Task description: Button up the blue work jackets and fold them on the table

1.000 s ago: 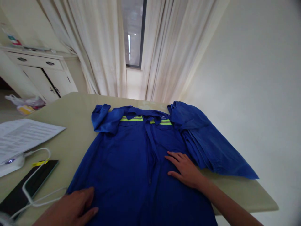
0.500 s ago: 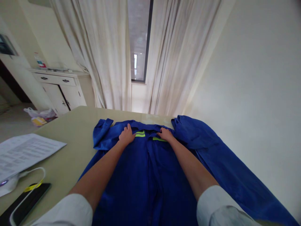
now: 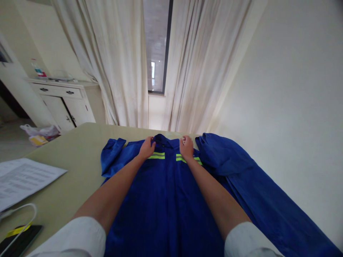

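Note:
A blue work jacket (image 3: 168,189) lies front up on the table, with a yellow-green reflective strip (image 3: 157,155) on each side of its chest. Its collar (image 3: 163,140) stands raised at the far end. My left hand (image 3: 146,148) is closed at the jacket's far edge, just left of the collar. On the collar's other side, my right hand (image 3: 187,147) has its fingers curled around the same far edge. The fingertips of both hands are partly hidden. One sleeve (image 3: 113,156) is bunched at the left, while the other stretches toward the near right.
The jacket rests on a pale table (image 3: 77,153). Printed paper (image 3: 26,180) and a dark phone (image 3: 23,241) with a white cable lie at the left. Beyond the table are curtains (image 3: 120,64), a white cabinet (image 3: 64,103) and plastic bags (image 3: 40,134) on the floor. A wall is at the right.
Both hands have moved from the chest opening to either side of the collar. The collar now stands up, the front lies flatter, and the reflective strips show more. The view has shifted slightly right.

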The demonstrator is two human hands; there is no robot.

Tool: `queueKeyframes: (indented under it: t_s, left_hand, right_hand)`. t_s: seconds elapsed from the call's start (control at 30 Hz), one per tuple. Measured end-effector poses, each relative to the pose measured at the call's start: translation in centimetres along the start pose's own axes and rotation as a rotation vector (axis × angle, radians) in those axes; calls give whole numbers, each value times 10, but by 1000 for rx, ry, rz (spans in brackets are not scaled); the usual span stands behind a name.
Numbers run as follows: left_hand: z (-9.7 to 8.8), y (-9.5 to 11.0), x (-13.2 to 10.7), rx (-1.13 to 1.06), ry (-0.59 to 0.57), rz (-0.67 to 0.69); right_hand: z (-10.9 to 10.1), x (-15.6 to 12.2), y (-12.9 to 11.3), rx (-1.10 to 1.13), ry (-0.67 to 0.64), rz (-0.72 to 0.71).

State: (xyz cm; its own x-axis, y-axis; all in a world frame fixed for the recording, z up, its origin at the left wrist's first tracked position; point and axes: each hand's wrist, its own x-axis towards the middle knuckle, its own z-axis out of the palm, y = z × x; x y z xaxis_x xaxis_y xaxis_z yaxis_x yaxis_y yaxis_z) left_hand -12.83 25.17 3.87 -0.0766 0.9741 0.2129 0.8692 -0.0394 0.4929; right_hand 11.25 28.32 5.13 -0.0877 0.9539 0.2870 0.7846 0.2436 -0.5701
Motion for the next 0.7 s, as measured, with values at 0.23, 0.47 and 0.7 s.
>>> queueKeyframes:
  t_s: [0.23,0.47,0.7]
  left_hand:
    - [15,33,-64,145,-56,210]
    - [-23,63,-175,370,-391,225]
    - [-63,84,-317,337,-435,451]
  right_hand:
    - [-10,-67,-6,-82,-177,-314]
    - [-79,-257,-50,40,-867,-1037]
    - [-104,-325,-51,-377,-736,-727]
